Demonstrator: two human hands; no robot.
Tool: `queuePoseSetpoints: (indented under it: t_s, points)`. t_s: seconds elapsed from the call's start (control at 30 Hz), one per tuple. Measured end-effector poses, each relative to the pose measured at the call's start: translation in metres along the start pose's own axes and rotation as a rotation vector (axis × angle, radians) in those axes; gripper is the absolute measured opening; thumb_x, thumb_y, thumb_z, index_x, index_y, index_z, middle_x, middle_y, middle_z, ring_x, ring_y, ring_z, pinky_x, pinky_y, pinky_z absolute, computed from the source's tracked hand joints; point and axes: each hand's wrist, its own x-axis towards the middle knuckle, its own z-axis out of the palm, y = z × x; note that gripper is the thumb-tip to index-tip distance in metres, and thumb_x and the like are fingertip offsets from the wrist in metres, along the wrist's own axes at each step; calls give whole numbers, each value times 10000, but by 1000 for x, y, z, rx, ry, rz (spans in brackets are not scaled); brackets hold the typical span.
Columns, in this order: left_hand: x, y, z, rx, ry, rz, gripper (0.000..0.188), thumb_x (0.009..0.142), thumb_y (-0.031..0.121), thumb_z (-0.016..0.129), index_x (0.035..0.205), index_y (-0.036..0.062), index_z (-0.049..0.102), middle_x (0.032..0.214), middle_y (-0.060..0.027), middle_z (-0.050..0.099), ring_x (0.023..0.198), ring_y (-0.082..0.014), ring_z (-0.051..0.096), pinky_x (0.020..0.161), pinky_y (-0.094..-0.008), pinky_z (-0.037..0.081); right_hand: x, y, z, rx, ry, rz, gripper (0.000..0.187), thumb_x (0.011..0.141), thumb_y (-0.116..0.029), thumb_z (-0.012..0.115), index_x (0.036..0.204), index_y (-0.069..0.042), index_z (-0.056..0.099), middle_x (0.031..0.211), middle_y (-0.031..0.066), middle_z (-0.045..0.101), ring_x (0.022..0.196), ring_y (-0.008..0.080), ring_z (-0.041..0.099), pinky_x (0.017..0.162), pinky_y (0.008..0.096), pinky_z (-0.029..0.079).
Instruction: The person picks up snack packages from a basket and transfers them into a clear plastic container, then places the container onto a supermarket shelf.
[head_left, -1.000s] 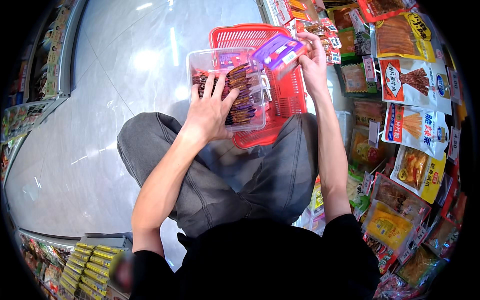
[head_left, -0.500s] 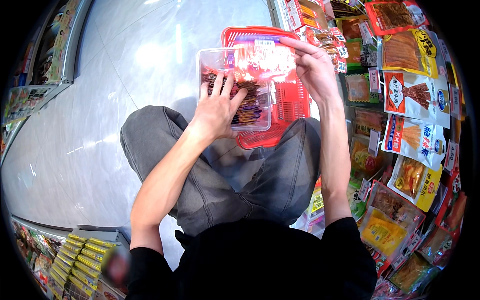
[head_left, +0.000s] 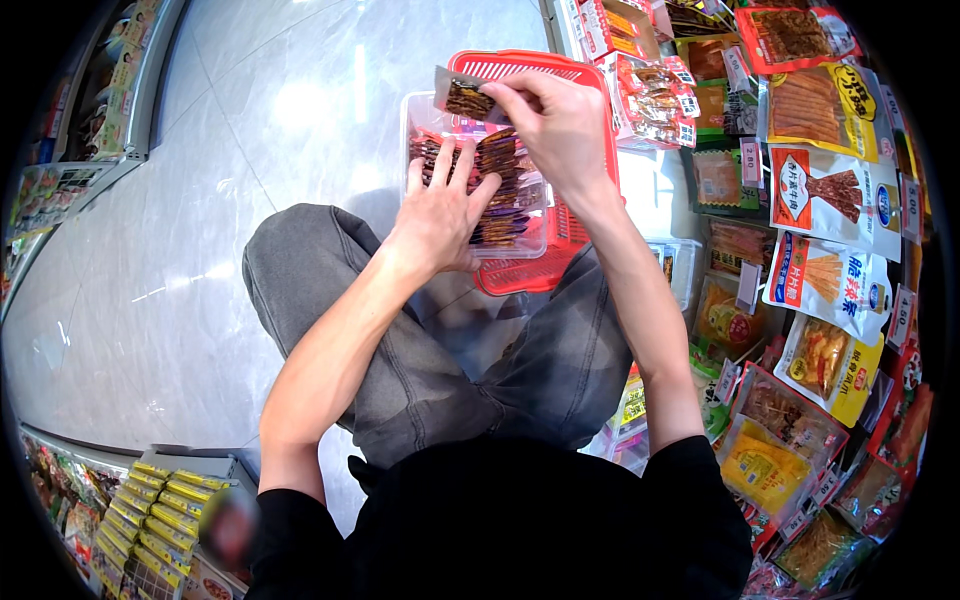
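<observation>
A clear plastic box point(head_left: 543, 225) full of upright small snack packets point(head_left: 500, 200) rests on a red plastic basket point(head_left: 530, 278), in front of my knees. My left hand point(head_left: 435, 210) lies over the packets inside the box, its fingers spread. Above the box's far side, my right hand point(head_left: 562, 135) pinches one small packet point(head_left: 468, 98) between thumb and fingers. That packet has a greyish see-through edge and dark brown contents. My right hand and wrist hide part of the basket and the box's far right corner.
Shelves on the right hold hanging snack bags point(head_left: 815, 190) and a red open carton point(head_left: 650, 100). Beside my right knee is another clear container point(head_left: 675, 265). Shelving point(head_left: 110, 110) stands at the left, and yellow-packaged goods point(head_left: 160, 515) at lower left. Grey floor tiles point(head_left: 190, 300) lie between.
The shiny red and purple sheet-like item in my right hand is gone from view. My right hand has moved left, over the box, and now holds a small packet. My left hand stays nearly still.
</observation>
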Motion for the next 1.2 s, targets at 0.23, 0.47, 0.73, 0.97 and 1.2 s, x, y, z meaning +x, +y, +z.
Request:
queuePoseSetpoints:
  t_s: [0.23, 0.47, 0.73, 0.97, 1.2]
  points:
    - [-2, -2, 3, 3, 44, 7, 1136, 490, 491, 893, 1457, 160, 398, 1486, -241, 341, 1423, -416, 283, 1057, -586, 338, 0, -3, 31, -243, -173, -226, 238, 850, -269, 700, 745, -59, 669, 630, 90, 628, 580, 294, 654, 520, 376, 511]
    - [-1, -3, 5, -5, 51, 5, 1165, 480, 479, 901, 1465, 142, 378, 1474, -242, 344, 1412, -427, 296, 1034, -578, 370, -5, 12, 46, -223, -427, 87, 270, 861, -278, 677, 760, -29, 697, 694, 195, 657, 653, 382, 666, 602, 480, 525]
    - [0, -3, 3, -72, 23, 3, 1111, 493, 459, 908, 1451, 174, 424, 1507, -265, 324, 1424, -430, 282, 1093, -611, 295, -1, 12, 42, -401, -576, -30, 210, 810, -201, 672, 771, 4, 698, 787, 202, 661, 787, 361, 675, 662, 473, 540]
    - [-1, -2, 5, -103, 24, -6, 1060, 487, 447, 913, 1404, 160, 466, 1538, -273, 276, 1438, -441, 248, 1103, -602, 290, -14, 31, 23, -432, -489, -223, 102, 760, -121, 630, 731, -27, 657, 767, 154, 652, 738, 337, 675, 623, 437, 556]
    - [6, 3, 0, -127, 61, -4, 1009, 492, 432, 911, 1367, 145, 498, 1523, -342, 231, 1435, -483, 219, 1126, -602, 255, -21, 43, 19, -528, -576, -166, 113, 815, -111, 592, 780, -27, 660, 780, 187, 669, 776, 349, 691, 662, 464, 558]
